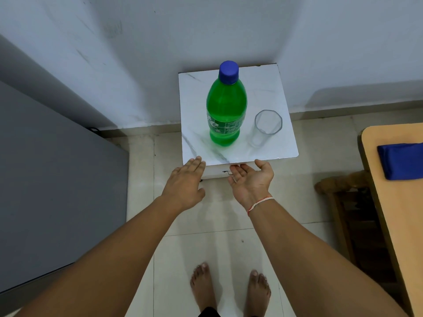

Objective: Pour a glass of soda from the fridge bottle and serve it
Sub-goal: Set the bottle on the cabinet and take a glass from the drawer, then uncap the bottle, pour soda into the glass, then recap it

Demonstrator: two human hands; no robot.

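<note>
1. White marble-look worktop (196, 92), small and square, set against a pale wall (206, 30); cream floor tiles (224, 213) below.
2. Green soda bottle (226, 110) upright near worktop centre, blue cap (229, 72) on, label partly readable only.
3. Clear glass (266, 126) upright just right of bottle, apart from it; looks empty.
4. Left hand (185, 181) palm down, fingers straight, tips at the worktop's near-left corner; grip slack, nothing held.
5. Right hand (251, 177) palm up, fingers loosely spread below the near edge; grip slack, nothing held. Thread band (259, 203) on wrist.
6. Grey fridge (57, 168) at left, cut off by frame.
7. Tan table (393, 202) at right, cut off, bearing a blue cloth (402, 161); dark wooden piece (341, 186) beside it, hard to identify.
8. Bare feet (203, 287) at bottom, partly cut off.
</note>
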